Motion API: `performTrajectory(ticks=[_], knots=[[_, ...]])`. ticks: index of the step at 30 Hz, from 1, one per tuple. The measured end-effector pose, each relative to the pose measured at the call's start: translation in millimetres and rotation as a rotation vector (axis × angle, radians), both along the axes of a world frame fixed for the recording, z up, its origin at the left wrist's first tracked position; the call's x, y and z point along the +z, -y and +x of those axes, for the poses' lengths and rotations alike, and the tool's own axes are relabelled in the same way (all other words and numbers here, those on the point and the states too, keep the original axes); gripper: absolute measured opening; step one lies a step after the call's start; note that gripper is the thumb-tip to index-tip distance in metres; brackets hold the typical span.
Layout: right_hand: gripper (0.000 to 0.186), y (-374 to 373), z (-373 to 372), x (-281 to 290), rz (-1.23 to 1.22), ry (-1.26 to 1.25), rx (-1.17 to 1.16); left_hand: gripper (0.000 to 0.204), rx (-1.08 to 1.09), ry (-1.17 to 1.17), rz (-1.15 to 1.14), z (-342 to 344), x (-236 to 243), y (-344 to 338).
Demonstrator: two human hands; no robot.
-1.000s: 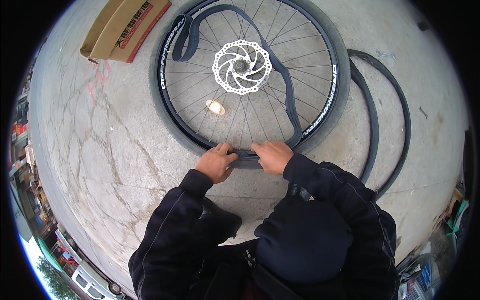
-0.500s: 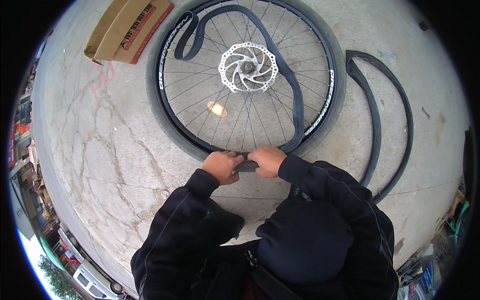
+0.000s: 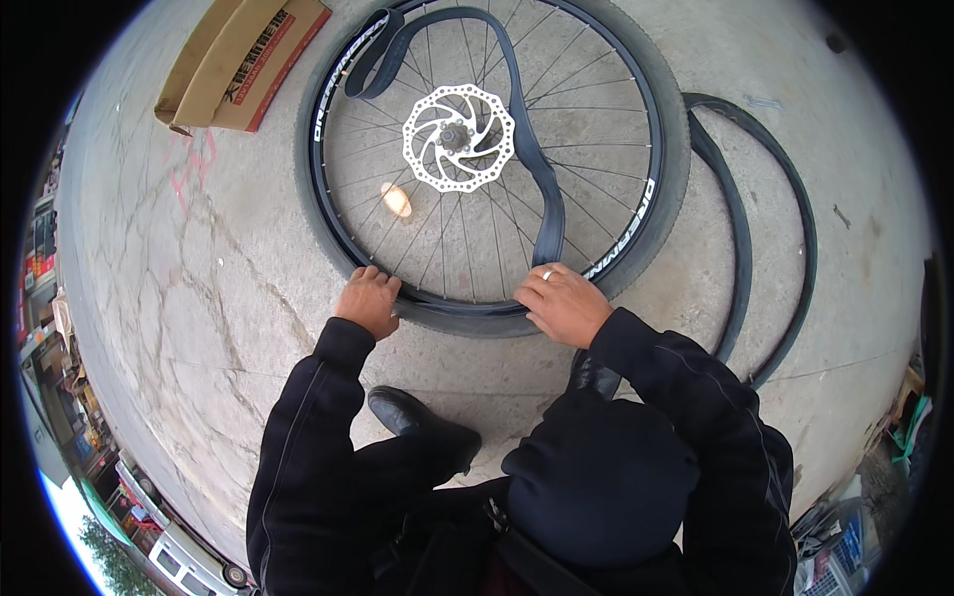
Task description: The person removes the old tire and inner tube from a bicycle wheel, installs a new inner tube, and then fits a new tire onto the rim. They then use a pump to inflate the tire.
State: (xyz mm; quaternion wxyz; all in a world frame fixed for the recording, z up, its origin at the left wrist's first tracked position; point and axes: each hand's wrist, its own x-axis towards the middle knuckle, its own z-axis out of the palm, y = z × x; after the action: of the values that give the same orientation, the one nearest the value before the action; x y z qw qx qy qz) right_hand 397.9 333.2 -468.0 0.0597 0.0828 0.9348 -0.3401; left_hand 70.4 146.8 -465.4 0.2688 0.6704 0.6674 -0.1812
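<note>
Inner tube [image 3: 554, 204], limp and black, snakes across a bicycle wheel [image 3: 454, 138] lying flat on concrete [image 3: 199, 348], passing just right of the silver brake disc [image 3: 505, 139] and running down to a worker's right hand [image 3: 564, 303]. Above and left of the disc, the tube doubles back in a loose curl over the rim [image 3: 656, 139]. The left hand [image 3: 370, 301] rests on the tyre [image 3: 674, 129] below and left of the disc, its fingers bent and close together over the inner edge; the right hand, below and right of the disc, also has its fingers curled together, over the place where the tube meets the tyre. Whether either hand pinches anything underneath cannot be told.

The step in hand appears to be feeding the tube between tyre and rim. A dark strip lies between the hands below the disc, though whether it is tube or tyre edge is unclear. The next move would seem to call for the right hand to gather the slack beside the disc and tuck it in untwisted, while the left steadies the tyre. Well right of the disc lies another black loop [image 3: 742, 238]; above and left, a cardboard box [image 3: 238, 70].
</note>
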Motion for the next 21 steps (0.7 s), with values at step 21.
performTrajectory(ticks=[21], knots=[[0.007, 9.7, -17.4, 17.2, 0.155, 0.075, -0.025, 0.038, -0.25, 0.248, 0.503, 97.0, 6.3, 25.6]])
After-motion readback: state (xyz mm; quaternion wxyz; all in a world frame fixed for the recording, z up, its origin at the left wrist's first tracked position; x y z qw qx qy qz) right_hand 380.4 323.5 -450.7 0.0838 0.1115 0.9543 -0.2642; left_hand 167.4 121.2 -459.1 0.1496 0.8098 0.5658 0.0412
